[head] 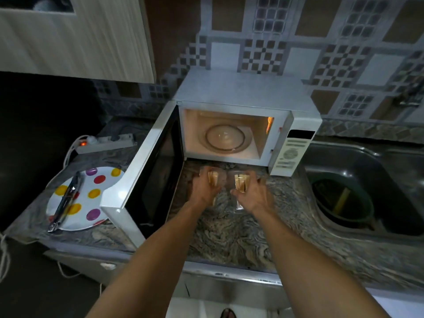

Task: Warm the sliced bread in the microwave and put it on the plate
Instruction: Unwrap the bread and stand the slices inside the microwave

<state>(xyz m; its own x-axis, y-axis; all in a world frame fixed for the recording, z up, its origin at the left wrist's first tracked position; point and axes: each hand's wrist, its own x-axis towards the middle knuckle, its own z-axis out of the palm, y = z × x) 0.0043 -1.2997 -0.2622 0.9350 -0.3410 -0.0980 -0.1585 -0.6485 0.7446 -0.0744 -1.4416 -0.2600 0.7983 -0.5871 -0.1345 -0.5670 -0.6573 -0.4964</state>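
Note:
The white microwave (247,92) stands on the counter with its door (146,177) swung open to the left and its lit cavity showing a bare glass turntable (226,137). Just in front of it, my left hand (203,188) and my right hand (252,191) each grip a side of a clear bag of sliced bread (239,183), held low over the counter. The slices show as pale yellow edges between my fingers. A white plate (91,198) with coloured dots lies at the left, with metal tongs (65,200) resting across it.
A power strip (105,143) with a lit red switch lies behind the plate. A steel sink (367,180) with a dark green bowl (344,200) in it is at the right. The marbled counter (229,237) stretches in front of me.

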